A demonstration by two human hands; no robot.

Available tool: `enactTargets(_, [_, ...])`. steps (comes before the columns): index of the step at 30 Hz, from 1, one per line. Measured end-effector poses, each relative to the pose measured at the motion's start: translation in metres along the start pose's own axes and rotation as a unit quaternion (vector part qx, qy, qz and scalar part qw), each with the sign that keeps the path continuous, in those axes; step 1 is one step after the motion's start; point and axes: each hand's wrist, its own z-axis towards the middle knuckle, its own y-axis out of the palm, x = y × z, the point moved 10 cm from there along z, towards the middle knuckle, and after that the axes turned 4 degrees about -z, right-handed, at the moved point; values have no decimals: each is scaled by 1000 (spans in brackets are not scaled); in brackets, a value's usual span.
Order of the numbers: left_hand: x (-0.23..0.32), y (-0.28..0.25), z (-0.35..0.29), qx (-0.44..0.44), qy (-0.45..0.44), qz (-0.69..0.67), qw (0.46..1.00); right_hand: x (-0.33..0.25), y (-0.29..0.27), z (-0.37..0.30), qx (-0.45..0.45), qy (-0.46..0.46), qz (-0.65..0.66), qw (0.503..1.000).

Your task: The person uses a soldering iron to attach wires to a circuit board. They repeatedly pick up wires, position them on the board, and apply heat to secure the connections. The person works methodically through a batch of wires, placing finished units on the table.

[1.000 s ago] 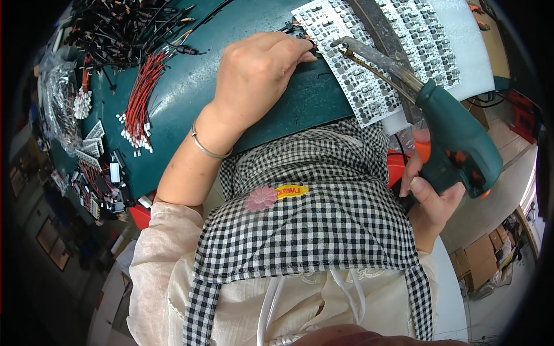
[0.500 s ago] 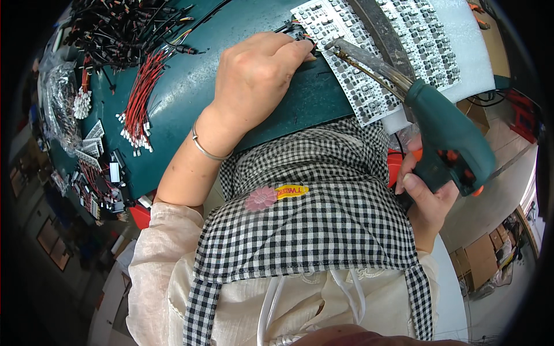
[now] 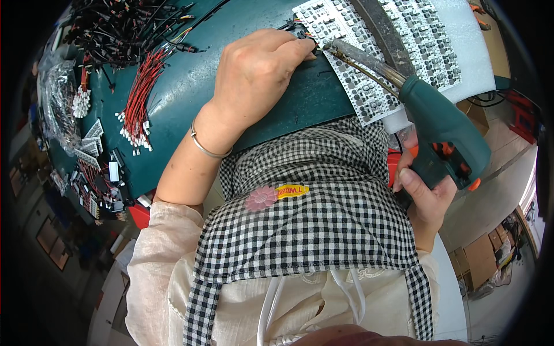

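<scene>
My left hand [image 3: 254, 72] is closed in a pinch at the left edge of a white circuit board panel [image 3: 369, 92]. Thin coloured wires with black sheathing [image 3: 299, 33] show just beyond its fingertips, and the fingers are on them; the pinched ends are mostly hidden. My right hand [image 3: 427, 196] is wrapped round the handle of a green soldering gun [image 3: 450, 127] with orange parts. The gun's metal tip points left, close to my left fingertips at the board's edge. Whether it touches the wire or the board, I cannot tell.
A dark metal bar [image 3: 384, 34] lies across the panel, over white foam [image 3: 482, 63]. On the green tabletop [image 3: 184, 98] are a heap of black cables [image 3: 115, 34], red-and-black wires with white plugs [image 3: 144, 86], a clear plastic bag [image 3: 60, 112] and small boards [image 3: 92, 141].
The soldering gun has shifted slightly left and away from me, with its body tipped a little. My left hand holds nearly the same place.
</scene>
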Motion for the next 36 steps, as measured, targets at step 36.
enactTargets(36, [-42,16,-14,-54,-337,-211,916,-22,-12,7,-3,-119,52,992])
